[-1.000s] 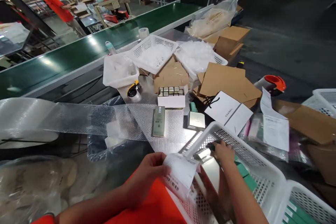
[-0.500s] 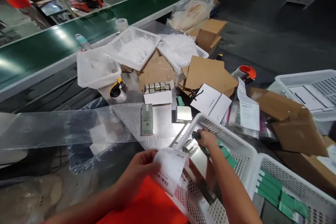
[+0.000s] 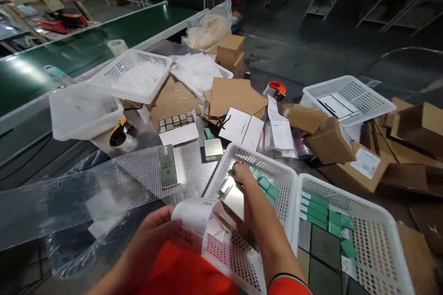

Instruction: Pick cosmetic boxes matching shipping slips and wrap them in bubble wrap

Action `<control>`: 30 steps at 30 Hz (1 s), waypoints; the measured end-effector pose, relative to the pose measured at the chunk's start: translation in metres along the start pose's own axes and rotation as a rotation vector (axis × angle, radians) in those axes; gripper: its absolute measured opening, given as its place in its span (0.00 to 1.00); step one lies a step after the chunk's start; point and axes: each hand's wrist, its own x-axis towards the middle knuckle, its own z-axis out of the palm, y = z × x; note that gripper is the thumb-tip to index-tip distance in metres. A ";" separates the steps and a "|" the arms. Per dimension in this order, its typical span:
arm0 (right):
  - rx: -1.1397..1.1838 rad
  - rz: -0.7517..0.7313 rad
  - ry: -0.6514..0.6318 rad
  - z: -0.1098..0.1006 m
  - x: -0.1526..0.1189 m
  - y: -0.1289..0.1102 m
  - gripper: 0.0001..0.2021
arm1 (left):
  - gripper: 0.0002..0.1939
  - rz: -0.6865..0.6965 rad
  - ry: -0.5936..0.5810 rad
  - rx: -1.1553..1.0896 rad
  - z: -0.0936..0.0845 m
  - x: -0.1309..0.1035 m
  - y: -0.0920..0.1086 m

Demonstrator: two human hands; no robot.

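Note:
My left hand [image 3: 157,228] grips a printed white paper [image 3: 194,216] at its left edge, fingers pinched, at the lower centre. My right hand [image 3: 241,173] reaches into a white perforated basket [image 3: 289,193], its fingers curled near the far left inner corner; what they hold, if anything, is hidden. Inside that basket lie shiny boxes [image 3: 235,200] and small green packets [image 3: 265,182]. On the bubble wrap [image 3: 128,166] to the left rests a grey-green box [image 3: 168,166]. Beyond the basket are a square pale box [image 3: 213,147] and an open white carton [image 3: 179,134] of small square items.
A second basket [image 3: 377,212] with green packets and dark boxes adjoins on the right. White trays [image 3: 152,94], flat cardboard [image 3: 231,94], a white bag [image 3: 238,129], tape dispensers [image 3: 117,136] and cartons [image 3: 367,163] surround the work area. A green conveyor [image 3: 104,39] runs behind.
The view has swung right, so the table's things sit further left and more cartons show. My left hand still holds the paper; my right hand remains in the basket.

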 end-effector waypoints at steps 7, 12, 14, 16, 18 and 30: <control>0.096 0.073 0.068 -0.007 -0.008 -0.015 0.16 | 0.12 -0.030 0.006 -0.005 -0.009 0.005 -0.008; 0.157 0.142 0.230 -0.019 -0.051 0.004 0.13 | 0.09 -0.011 0.008 0.013 0.006 -0.002 0.003; 0.167 0.241 0.288 -0.017 -0.078 0.025 0.13 | 0.09 -0.017 0.009 0.005 0.012 -0.003 0.005; 0.163 0.344 0.305 -0.009 -0.100 0.044 0.17 | 0.09 -0.035 -0.020 0.006 0.016 -0.002 0.005; 0.161 0.388 0.284 0.003 -0.112 0.056 0.19 | 0.09 -0.045 -0.055 0.009 0.019 0.000 0.004; 0.133 0.330 0.233 0.017 -0.088 0.070 0.18 | 0.08 -0.018 -0.118 0.043 0.024 0.002 0.009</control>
